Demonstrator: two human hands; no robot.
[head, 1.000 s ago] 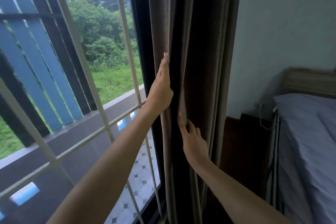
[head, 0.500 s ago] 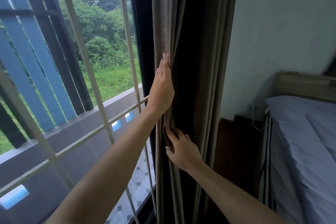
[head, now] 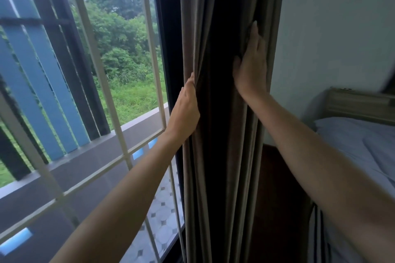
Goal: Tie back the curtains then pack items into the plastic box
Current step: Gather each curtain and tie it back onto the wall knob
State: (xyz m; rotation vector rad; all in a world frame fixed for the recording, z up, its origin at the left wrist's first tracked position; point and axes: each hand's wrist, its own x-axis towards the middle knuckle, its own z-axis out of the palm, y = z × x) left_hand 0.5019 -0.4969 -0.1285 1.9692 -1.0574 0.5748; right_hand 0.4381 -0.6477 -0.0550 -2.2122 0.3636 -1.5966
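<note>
While the curtain (head: 215,113) hangs gathered between the window (head: 119,70) at left and the wall (head: 333,28) at right, the left hand (head: 186,109) pinches its left folds closed, and the right hand (head: 251,70) lies open, flat on its right side.

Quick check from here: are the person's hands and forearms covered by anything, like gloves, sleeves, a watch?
No. The left hand and right hand are bare, with no gloves, rings or watch showing. Both forearms are uncovered as far as the frame shows; no sleeve edge comes into view.
</note>
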